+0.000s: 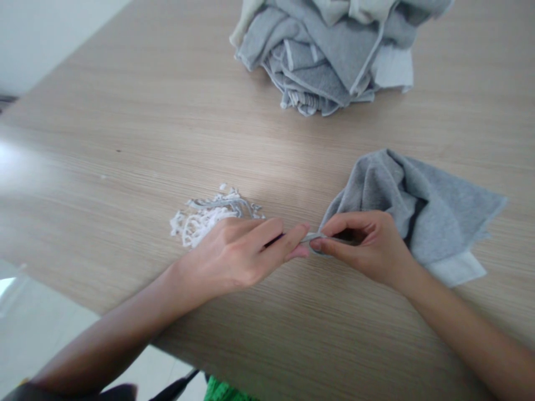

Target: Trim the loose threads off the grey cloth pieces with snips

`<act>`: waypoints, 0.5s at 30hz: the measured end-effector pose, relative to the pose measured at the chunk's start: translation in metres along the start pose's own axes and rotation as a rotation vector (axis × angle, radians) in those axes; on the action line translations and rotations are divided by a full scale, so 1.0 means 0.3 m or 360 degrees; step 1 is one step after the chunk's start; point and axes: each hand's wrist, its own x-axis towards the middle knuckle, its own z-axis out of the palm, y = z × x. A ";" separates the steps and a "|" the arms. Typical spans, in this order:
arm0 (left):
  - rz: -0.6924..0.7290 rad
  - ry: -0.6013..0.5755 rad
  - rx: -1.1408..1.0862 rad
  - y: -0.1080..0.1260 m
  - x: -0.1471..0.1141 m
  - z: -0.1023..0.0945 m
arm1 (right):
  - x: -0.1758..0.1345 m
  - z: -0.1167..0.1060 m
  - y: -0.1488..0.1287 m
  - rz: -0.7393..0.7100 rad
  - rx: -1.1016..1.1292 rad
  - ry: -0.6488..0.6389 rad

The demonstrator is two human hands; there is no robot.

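Just right of the left hand [246, 253], in the head view, the right hand [371, 245] is pinching the edge of a grey cloth [451, 206] between thumb and forefinger. The cloth is lying bunched beyond that hand and spreading to its right, with 1 pointed corner reaching farthest out. A white part of it is showing just right of the wrist, and a dark band is running between folds close behind the hand.

The left hand is turning its back upward, its fingers curling around a dark item [274, 240] and pointing at the right hand. The item is mostly hiding among the fingers, so its kind is not clear. Between the 2 hands a narrow pale strip [311, 237] is bridging the fingertips; whether it is belonging to the cloth or to the item, I cannot tell.

Just beyond the left hand and to its left, white and grey scraps [203, 225] are lying in a loose heap, partly hidden by it. Well beyond both hands, a pile [334, 61] of grey and white cloths is resting on the table [175, 128]. Nearer than the left hand, past the table edge, something green [228, 391] is showing.
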 end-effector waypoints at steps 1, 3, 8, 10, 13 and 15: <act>-0.0006 0.0002 -0.0009 -0.001 0.000 0.002 | 0.000 0.000 0.000 0.0000 -0.0001 0.0005; -0.0038 -0.0011 -0.0047 -0.005 0.001 0.007 | 0.001 0.001 0.000 0.0003 0.0003 0.0014; -0.0127 0.0049 -0.0146 -0.023 -0.002 0.002 | 0.002 0.003 -0.001 0.0004 0.0036 0.0010; -0.0158 0.0098 -0.0208 -0.030 -0.007 0.001 | 0.002 0.003 0.000 0.0002 0.0040 -0.0004; -0.0186 0.0107 -0.0313 -0.042 -0.014 0.006 | 0.001 0.002 0.007 0.0002 0.0033 -0.0030; -0.0191 0.0123 -0.0353 -0.050 -0.017 0.012 | 0.000 0.002 0.012 -0.0002 0.0021 -0.0031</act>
